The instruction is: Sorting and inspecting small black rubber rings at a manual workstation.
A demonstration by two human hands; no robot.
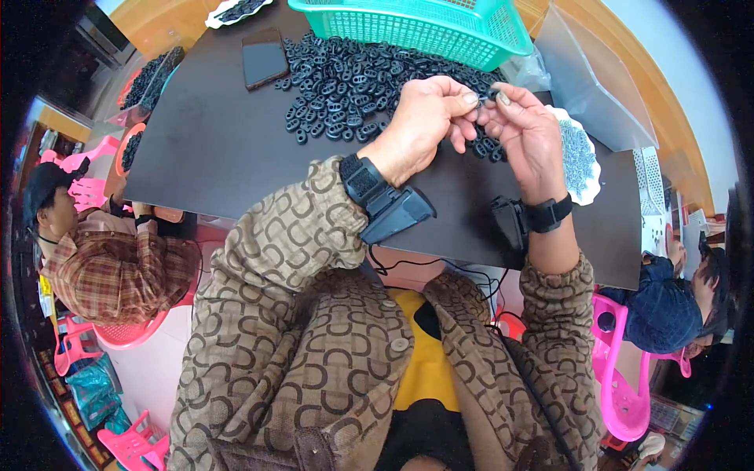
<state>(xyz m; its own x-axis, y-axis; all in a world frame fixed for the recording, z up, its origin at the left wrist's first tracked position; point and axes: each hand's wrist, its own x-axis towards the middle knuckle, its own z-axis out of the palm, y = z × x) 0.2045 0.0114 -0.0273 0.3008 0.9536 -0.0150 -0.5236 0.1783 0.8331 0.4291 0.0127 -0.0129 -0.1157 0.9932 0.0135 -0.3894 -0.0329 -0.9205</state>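
Observation:
Above the dark table (212, 169), my two hands meet over the right side of a pile of black two-hole plastic cord lock pieces (345, 86). My right hand (530, 133) pinches a small black cord lock piece (492, 93) between thumb and fingers. Close beside it, the thumb and forefinger of my left hand (424, 118) are pressed together; whatever they hold is too small to make out. A white scalloped plate (591, 174) heaped with tiny silvery pieces lies just right of my right wrist.
Behind the pile stands a green plastic basket (416, 35). A phone (264, 59) lies left of the pile. A clear plastic panel (593, 74) leans at the back right. One person (118, 271) sits at the left, another (667, 306) at the right, near pink chairs.

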